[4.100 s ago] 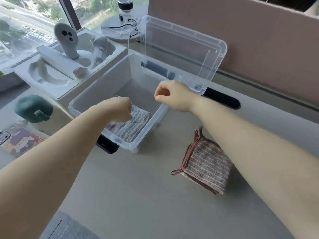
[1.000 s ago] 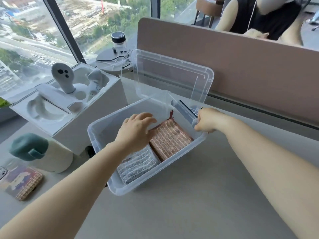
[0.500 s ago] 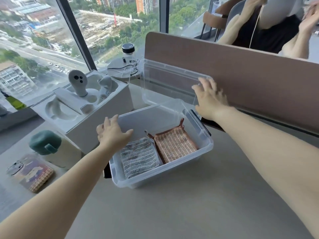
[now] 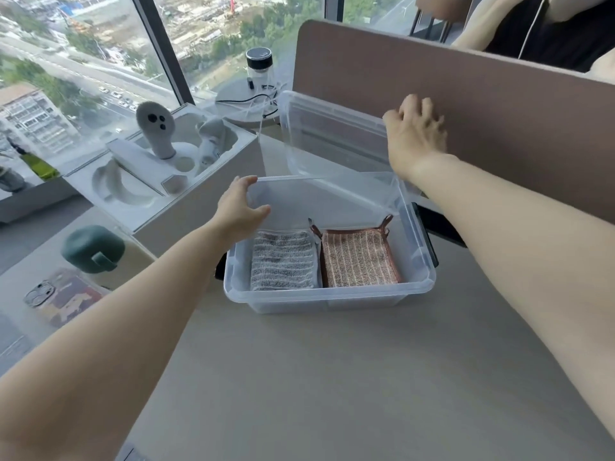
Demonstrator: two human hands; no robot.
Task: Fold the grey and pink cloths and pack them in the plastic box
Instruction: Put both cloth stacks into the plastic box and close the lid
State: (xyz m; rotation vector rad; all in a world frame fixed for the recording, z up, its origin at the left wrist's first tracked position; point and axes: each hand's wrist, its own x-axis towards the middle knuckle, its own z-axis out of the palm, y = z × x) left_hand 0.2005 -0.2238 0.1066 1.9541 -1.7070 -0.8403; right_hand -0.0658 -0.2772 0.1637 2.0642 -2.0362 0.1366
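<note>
The clear plastic box (image 4: 329,291) sits on the pale tabletop (image 4: 332,377), with its open top facing up. Both cloths lie folded flat on its floor, side by side and touching. The grey cloth (image 4: 283,259) is on the left and the pink cloth (image 4: 357,257) on the right, with the pink one's small brown loops pointing to the far side.

The left hand (image 4: 239,211) rests on the box's far left corner. Its fingers are nearly straight along the rim, its thumb reaches over the inside, and it grasps nothing.

The clear lid (image 4: 332,138) stands almost upright behind the box, in front of the brown partition (image 4: 499,134). The right hand (image 4: 414,138) is at the lid's upper right corner. The thumb lies on the near face and the bent fingers reach over the top edge, so it grips the lid there. The fingers are blurred.

A black clip (image 4: 430,242) shows on the right side of the box.

To the left stands a white packing box (image 4: 186,207) with a moulded insert, and a grey handheld controller (image 4: 156,128) stands upright in it. Nearer on that side are a white container with a dark green lid (image 4: 93,249) and a patterned phone case (image 4: 63,296). A small jar with a black cap (image 4: 259,66) stands by the window. Another person (image 4: 549,24) sits beyond the partition.
</note>
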